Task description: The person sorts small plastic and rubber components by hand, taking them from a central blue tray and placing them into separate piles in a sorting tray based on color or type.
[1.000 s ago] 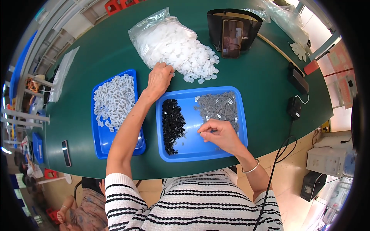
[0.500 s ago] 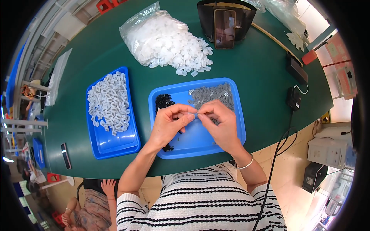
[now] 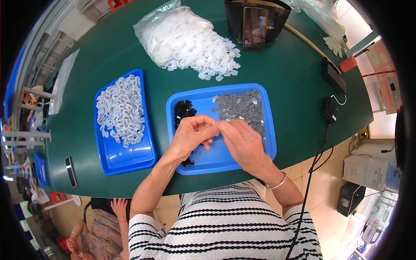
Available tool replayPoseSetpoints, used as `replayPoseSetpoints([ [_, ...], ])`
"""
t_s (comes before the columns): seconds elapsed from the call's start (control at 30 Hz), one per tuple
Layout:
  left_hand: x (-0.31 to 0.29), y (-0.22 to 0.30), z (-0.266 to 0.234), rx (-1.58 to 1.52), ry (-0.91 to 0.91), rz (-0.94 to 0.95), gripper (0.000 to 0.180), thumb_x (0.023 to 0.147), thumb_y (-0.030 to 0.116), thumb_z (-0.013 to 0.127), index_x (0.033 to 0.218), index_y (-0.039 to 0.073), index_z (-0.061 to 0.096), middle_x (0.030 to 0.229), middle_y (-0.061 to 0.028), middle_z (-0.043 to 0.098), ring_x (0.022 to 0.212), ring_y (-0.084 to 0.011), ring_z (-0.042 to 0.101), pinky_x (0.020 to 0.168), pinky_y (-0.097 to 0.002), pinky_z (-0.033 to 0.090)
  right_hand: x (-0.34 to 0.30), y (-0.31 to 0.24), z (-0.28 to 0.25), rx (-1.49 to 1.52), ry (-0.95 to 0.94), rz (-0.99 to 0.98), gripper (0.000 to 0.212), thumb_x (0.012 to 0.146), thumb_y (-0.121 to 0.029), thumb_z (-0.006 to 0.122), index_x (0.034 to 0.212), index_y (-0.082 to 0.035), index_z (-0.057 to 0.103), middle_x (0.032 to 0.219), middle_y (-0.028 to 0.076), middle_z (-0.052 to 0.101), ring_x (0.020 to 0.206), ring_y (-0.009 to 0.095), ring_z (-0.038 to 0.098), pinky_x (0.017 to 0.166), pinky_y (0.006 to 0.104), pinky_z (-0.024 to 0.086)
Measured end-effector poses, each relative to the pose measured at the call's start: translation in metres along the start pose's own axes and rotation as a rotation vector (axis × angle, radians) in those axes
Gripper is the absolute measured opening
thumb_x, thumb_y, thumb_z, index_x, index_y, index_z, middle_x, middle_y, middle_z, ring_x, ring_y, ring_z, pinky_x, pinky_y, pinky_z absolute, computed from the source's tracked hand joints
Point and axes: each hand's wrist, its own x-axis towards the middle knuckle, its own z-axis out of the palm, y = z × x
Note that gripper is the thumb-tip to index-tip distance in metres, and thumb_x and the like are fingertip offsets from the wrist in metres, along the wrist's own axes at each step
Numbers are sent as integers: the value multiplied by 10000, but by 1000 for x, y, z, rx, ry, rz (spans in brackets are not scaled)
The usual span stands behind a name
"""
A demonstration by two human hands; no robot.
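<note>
Over the middle of a blue tray (image 3: 203, 168), my left hand (image 3: 190, 135) and my right hand (image 3: 246, 143) meet at their fingertips. Both are closed in a pinch. Whatever sits between the fingers is too small and too covered to make out. Beneath them, the tray carries a pile of small black parts (image 3: 183, 109) on its left side and a larger heap of small grey parts (image 3: 240, 106) on its right. A few whitish pieces are scattered on the grey heap.
To the left, another blue tray (image 3: 125, 164) contains pale grey plastic pieces (image 3: 121, 108). A clear bag (image 3: 149, 32) spills white translucent pieces (image 3: 208, 54) farther back. A phone (image 3: 254, 28) leans on a black bag (image 3: 277, 24). A cable (image 3: 310, 173) hangs at right; another person's hand (image 3: 120, 208) is lower left.
My right hand has rolled over, its back now turned more upward, with its fingertips still against the left hand's. The whole view has shifted slightly.
</note>
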Motion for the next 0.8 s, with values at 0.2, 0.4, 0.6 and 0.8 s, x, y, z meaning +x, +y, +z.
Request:
replayPoseSetpoints([
  [0.2, -2, -9, 6, -7, 83, 75, 111, 868, 107, 686, 888, 1, 659, 727, -17, 642, 559, -55, 548, 497, -195, 454, -8, 1, 6, 96, 41, 138, 382, 783, 70, 625, 1144, -48, 579, 847, 98, 616, 717, 226, 623, 596, 308, 531],
  [0.4, -7, -12, 15, 19, 170, 159, 127, 870, 123, 687, 878, 2, 650, 725, -16, 642, 555, -48, 540, 497, -187, 440, -5, 4, 2, 542, 20, 452, 171, 845, 14, 650, 1010, 5, 606, 842, 94, 617, 739, 156, 628, 617, 304, 549],
  [0.6, -11, -12, 16, -26, 187, 159, 108, 870, 84, 682, 922, -9, 660, 761, -22, 650, 617, -56, 569, 528, -191, 457, -1, 6, -3, 759, -100, 687, 72, 899, -38, 629, 935, 19, 603, 891, 36, 558, 750, 95, 556, 622, 217, 503],
  [0.8, -10, -16, 18, -176, 202, 240, 220, 884, 41, 656, 1099, 0, 626, 915, -45, 668, 790, -85, 623, 671, -213, 513, -9, 3, 4, 937, -19, 719, 94, 913, -83, 632, 929, -2, 588, 894, 15, 555, 767, 71, 529, 616, 208, 464],
])
